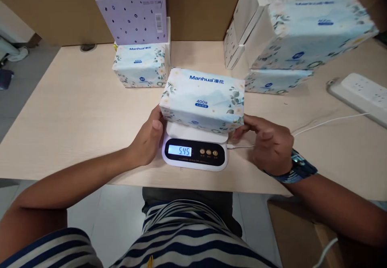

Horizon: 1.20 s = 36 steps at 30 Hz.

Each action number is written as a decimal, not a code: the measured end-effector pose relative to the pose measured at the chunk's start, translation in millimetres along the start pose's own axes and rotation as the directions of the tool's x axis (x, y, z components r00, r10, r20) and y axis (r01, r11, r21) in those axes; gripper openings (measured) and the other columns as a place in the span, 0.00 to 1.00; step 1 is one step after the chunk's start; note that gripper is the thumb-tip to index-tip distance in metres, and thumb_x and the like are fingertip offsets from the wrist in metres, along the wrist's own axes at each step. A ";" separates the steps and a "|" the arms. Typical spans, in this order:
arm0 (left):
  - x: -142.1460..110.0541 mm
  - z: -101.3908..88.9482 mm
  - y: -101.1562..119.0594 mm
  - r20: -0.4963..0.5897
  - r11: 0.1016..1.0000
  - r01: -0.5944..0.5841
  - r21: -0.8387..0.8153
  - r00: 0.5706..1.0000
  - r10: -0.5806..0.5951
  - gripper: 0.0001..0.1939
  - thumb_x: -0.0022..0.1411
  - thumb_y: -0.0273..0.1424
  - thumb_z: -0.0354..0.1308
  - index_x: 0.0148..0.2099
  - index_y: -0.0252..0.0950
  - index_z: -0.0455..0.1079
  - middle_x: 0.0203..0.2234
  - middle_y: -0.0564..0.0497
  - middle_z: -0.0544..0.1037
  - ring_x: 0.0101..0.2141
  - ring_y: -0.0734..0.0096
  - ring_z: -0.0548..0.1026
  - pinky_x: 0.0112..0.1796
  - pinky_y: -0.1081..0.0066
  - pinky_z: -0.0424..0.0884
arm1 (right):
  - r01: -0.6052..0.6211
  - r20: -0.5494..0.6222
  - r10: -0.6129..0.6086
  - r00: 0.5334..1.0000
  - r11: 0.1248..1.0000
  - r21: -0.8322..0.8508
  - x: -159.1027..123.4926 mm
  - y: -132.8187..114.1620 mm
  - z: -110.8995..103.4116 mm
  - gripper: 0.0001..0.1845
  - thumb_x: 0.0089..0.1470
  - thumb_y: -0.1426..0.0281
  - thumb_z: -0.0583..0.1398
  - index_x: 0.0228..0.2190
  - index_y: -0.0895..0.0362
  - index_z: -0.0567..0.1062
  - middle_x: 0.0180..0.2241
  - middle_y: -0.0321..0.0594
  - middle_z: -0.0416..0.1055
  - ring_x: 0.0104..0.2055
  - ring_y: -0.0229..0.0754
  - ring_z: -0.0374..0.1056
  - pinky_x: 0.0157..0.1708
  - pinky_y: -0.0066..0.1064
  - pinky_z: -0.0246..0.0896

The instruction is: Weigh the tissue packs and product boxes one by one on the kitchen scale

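Observation:
A pale blue floral pack of Manhua tissues [202, 100] lies on a white digital scale [195, 151] near the table's front edge. The lit display reads about 545. My left hand [148, 139] presses its thumb and fingers against the pack's left end. My right hand [267, 143] grips the pack's right end with curled fingers; a blue watch sits on that wrist. Both hands hold the pack as it rests on the scale.
Another tissue pack [140, 64] lies behind on the left, below a lilac dotted box [133, 18]. Several packs [302, 34] are stacked at the back right. A white power strip [361, 94] and a white cable [326, 123] lie on the light wooden table [75, 111].

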<state>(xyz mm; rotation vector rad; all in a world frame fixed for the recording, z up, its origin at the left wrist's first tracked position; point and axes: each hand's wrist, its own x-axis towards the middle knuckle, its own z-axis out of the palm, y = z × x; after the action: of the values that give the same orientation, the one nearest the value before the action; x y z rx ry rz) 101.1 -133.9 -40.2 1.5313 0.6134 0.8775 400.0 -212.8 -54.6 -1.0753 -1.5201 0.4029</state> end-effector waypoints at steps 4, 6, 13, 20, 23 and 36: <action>-3.5 -1.1 0.5 0.058 0.997 -0.041 0.061 0.998 0.037 0.37 0.78 0.62 0.45 0.77 0.50 0.64 0.80 0.48 0.62 0.79 0.44 0.60 0.80 0.43 0.58 | -0.037 0.034 0.040 0.999 0.997 -0.064 2.7 -0.3 -6.3 0.24 0.75 0.51 0.57 0.61 0.43 0.84 0.31 0.41 0.83 0.30 0.46 0.80 0.31 0.43 0.80; -4.7 -1.8 -1.0 0.067 0.994 -0.067 0.087 0.996 0.061 0.35 0.80 0.60 0.45 0.78 0.51 0.63 0.80 0.48 0.62 0.80 0.46 0.59 0.80 0.43 0.57 | -0.029 0.026 0.031 0.999 0.997 -0.076 3.7 0.5 -7.3 0.25 0.76 0.53 0.56 0.61 0.46 0.84 0.31 0.42 0.83 0.30 0.44 0.80 0.31 0.40 0.79; -2.5 1.6 -0.3 0.008 0.990 -0.050 0.133 0.999 0.050 0.40 0.77 0.64 0.45 0.81 0.54 0.57 0.81 0.52 0.61 0.82 0.46 0.54 0.79 0.43 0.59 | -0.036 0.020 0.038 0.999 0.996 -0.082 5.3 -0.5 -4.7 0.29 0.75 0.49 0.55 0.60 0.52 0.85 0.28 0.43 0.81 0.30 0.43 0.80 0.31 0.37 0.81; 1.7 5.5 5.5 -0.024 0.997 0.068 0.043 0.997 -0.067 0.44 0.74 0.69 0.44 0.81 0.54 0.55 0.82 0.53 0.58 0.83 0.46 0.48 0.79 0.40 0.59 | -0.069 0.114 0.081 0.990 0.992 -0.106 6.8 1.1 -9.5 0.32 0.76 0.48 0.53 0.61 0.54 0.84 0.30 0.44 0.81 0.30 0.42 0.78 0.31 0.35 0.78; 2.2 5.1 5.3 -0.024 0.994 0.087 0.061 0.996 -0.086 0.45 0.73 0.70 0.43 0.81 0.54 0.55 0.82 0.53 0.58 0.83 0.46 0.48 0.78 0.40 0.61 | -0.104 0.140 0.115 0.984 0.991 -0.081 5.8 4.4 -10.3 0.33 0.75 0.46 0.54 0.62 0.54 0.83 0.30 0.44 0.81 0.28 0.42 0.77 0.29 0.37 0.76; 5.5 3.6 -2.0 0.000 0.999 -0.024 0.042 1.000 0.024 0.40 0.76 0.66 0.43 0.80 0.54 0.59 0.81 0.53 0.62 0.84 0.48 0.42 0.81 0.40 0.53 | -0.119 0.082 0.128 0.988 0.987 -0.104 6.1 3.4 -13.3 0.35 0.75 0.45 0.53 0.66 0.53 0.81 0.27 0.40 0.79 0.27 0.38 0.75 0.30 0.33 0.74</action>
<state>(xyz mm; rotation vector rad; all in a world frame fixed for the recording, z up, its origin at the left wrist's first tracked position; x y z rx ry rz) 107.3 -131.4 -41.2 1.5789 0.6179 0.8881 414.1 -210.2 -50.0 -1.2478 -1.5693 0.4707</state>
